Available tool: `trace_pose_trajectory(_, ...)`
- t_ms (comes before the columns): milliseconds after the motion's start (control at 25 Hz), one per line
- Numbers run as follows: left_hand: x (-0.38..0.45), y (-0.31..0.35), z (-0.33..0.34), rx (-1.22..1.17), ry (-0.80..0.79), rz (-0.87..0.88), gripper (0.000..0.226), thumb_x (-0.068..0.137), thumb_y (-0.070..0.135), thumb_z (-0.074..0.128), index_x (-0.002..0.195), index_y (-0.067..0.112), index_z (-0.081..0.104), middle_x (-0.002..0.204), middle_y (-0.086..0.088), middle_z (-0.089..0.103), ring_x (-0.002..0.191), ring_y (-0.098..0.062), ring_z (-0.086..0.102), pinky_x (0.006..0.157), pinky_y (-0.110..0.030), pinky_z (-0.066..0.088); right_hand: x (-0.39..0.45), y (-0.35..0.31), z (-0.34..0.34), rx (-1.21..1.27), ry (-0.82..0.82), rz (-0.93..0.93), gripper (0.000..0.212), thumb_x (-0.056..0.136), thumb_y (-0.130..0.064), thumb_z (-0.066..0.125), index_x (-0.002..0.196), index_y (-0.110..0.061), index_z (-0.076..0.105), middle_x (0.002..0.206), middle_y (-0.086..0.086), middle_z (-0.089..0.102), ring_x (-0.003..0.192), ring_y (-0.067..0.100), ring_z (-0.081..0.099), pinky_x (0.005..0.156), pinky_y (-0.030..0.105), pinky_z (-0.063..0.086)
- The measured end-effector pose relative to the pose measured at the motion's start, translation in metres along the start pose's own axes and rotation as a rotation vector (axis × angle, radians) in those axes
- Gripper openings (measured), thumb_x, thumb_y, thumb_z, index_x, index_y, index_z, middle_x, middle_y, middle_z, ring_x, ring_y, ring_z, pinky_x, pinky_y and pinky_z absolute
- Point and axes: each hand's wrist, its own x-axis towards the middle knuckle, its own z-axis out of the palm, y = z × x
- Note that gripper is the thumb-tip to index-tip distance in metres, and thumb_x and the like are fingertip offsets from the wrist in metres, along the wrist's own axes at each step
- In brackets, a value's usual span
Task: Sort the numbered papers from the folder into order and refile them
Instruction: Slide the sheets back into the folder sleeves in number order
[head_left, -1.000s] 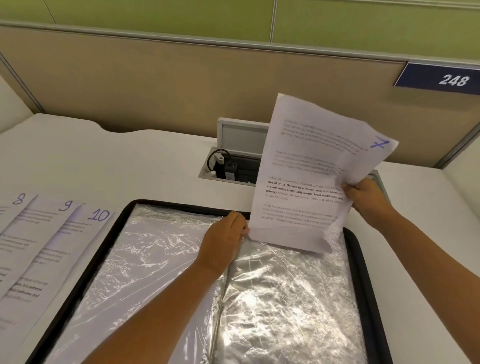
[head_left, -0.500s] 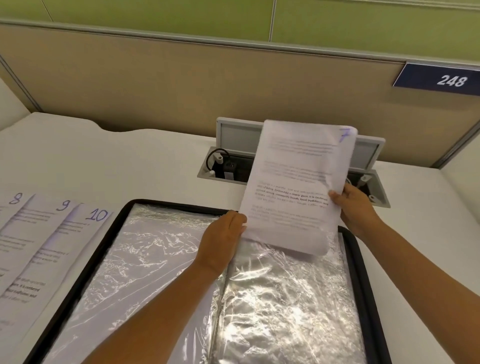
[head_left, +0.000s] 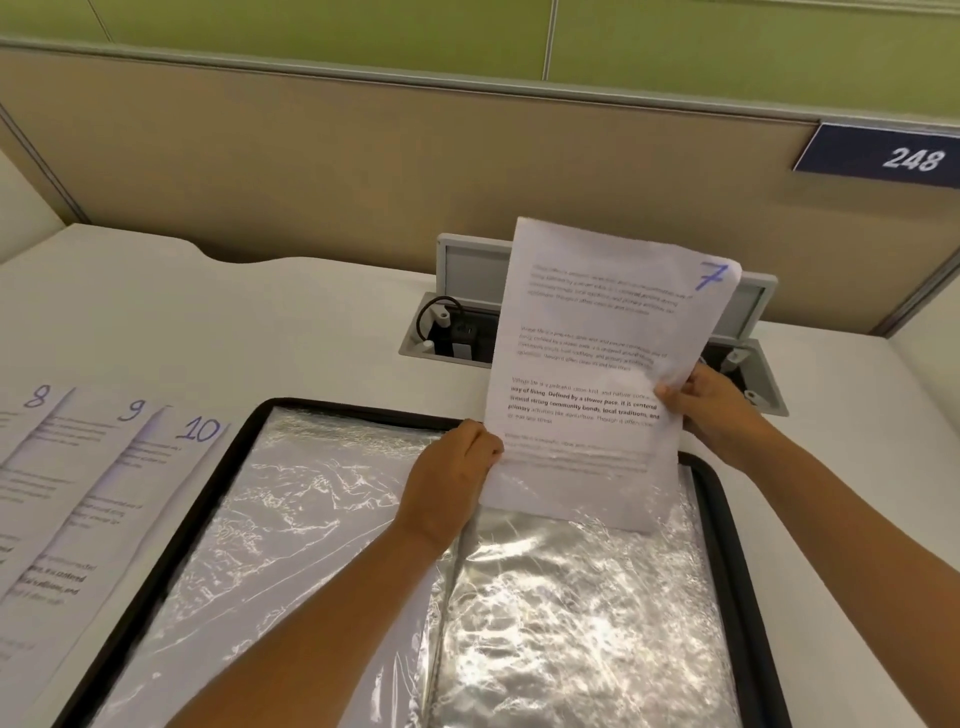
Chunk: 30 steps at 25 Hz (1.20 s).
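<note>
The big black folder (head_left: 727, 545) is lying open on the white counter (head_left: 260, 322), and its shiny plastic sleeves (head_left: 322, 519) are showing on both sides. The sleeve on the right side is now taking in the paper marked 7 (head_left: 597, 374). A moment ago this paper was being held up in the air, bent and tilted. Now it is standing straighter, and its bottom edge is going down under the plastic. So I think paper 7 is being put back in its place, and the next numbers are still waiting.

The left hand (head_left: 452, 478) is curling its fingers at the top of the sleeve, by the paper's left edge, and seems to be holding the sleeve open. The right hand (head_left: 711, 410) is pinching the paper's right edge and is pushing it down.

On the left side of the counter, papers 8 (head_left: 31, 415), 9 (head_left: 119, 441) and 10 (head_left: 176, 467) are lying in a row, each one partly over the next, outside the folder.

A small open box with cables (head_left: 447, 332) is sitting in the counter behind the folder.
</note>
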Motion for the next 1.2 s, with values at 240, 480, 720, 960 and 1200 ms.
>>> trace_pose_trajectory(240,0.002,0.002,-0.001,-0.182,-0.128,-0.364,0.033,0.09,0.043,0.034,0.096,0.024,0.06,0.08,0.027,0.046,0.073,0.006,0.046,0.065,-0.005,0.034,-0.009,-0.007,0.015,-0.274,-0.226,0.095,0.036,0.086,-0.009,0.063,0.12,-0.012,0.054,0.112,0.004,0.066,0.102,0.022,0.065,0.077,0.033,0.058)
trace_pose_trajectory(480,0.003,0.002,0.0,-0.17,-0.093,-0.361,0.034,0.092,0.042,0.034,0.096,0.02,0.06,0.079,0.026,0.047,0.076,0.0,0.045,0.064,-0.005,0.034,-0.021,0.0,0.011,-0.192,-0.241,0.114,0.048,0.077,-0.012,0.072,0.12,-0.02,0.053,0.109,-0.001,0.069,0.095,0.019,0.069,0.079,0.04,0.058)
trace_pose_trajectory(720,0.001,-0.001,0.004,-0.07,0.016,-0.144,0.018,0.09,0.021,0.045,0.085,0.014,0.061,0.083,0.004,0.056,0.067,-0.003,0.047,0.055,-0.014,0.041,-0.024,-0.002,0.003,-0.409,-0.26,0.191,0.075,0.058,-0.044,0.084,0.12,-0.016,0.055,0.102,0.0,0.071,0.091,0.018,0.069,0.074,0.028,0.055)
trace_pose_trajectory(960,0.001,0.001,0.002,-0.047,-0.008,-0.204,0.032,0.092,0.038,0.036,0.092,0.018,0.061,0.085,0.016,0.051,0.073,0.002,0.043,0.061,-0.003,0.033,-0.013,-0.014,0.057,-1.07,0.263,-0.364,0.044,0.092,-0.022,0.058,0.134,-0.015,0.048,0.135,0.008,0.049,0.125,0.026,0.044,0.104,0.04,0.034)
trace_pose_trajectory(1200,0.0,-0.004,0.007,-0.074,0.002,-0.229,0.023,0.092,0.026,0.042,0.088,0.014,0.061,0.085,0.01,0.052,0.072,0.002,0.039,0.056,-0.004,0.033,0.034,-0.022,0.149,-1.185,-0.096,-0.235,0.056,0.097,-0.04,0.043,0.146,-0.019,0.027,0.154,0.005,0.026,0.142,0.024,0.022,0.116,0.043,0.016)
